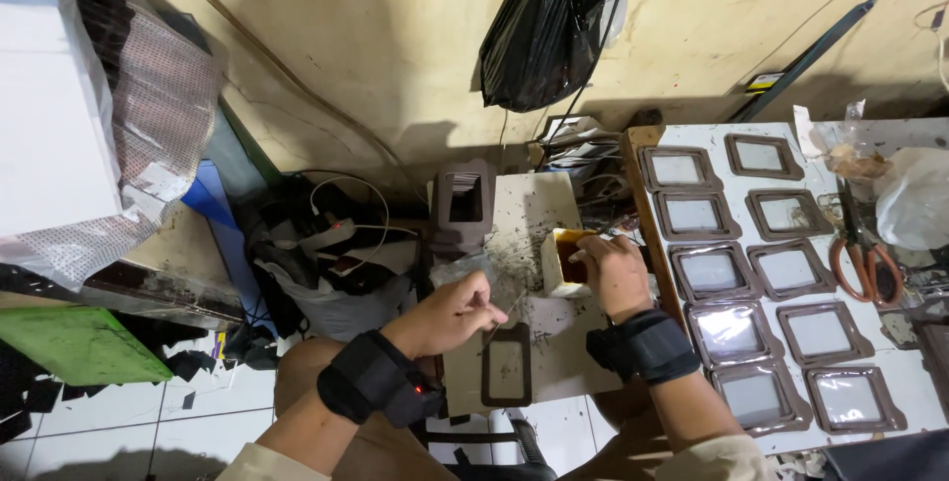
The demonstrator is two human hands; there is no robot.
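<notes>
My left hand [450, 313] is closed around a thin brush-like stick that points toward a brown rectangular frame with a clear window [507, 364], which lies flat on a stained work board [529, 209] on my lap. My right hand [613, 271] grips the rim of a small pale container of amber glue [560, 262] on the same board. Both wrists wear black bands. A stack of brown frames [463, 206] stands at the board's far left corner.
To the right, a white board [895, 362] carries several brown windowed frames laid out in rows. Orange-handled scissors [866, 263] and plastic bags lie at its right side. A black bag hangs on the wall. Cables, scraps and a green sheet [74, 343] clutter the left floor.
</notes>
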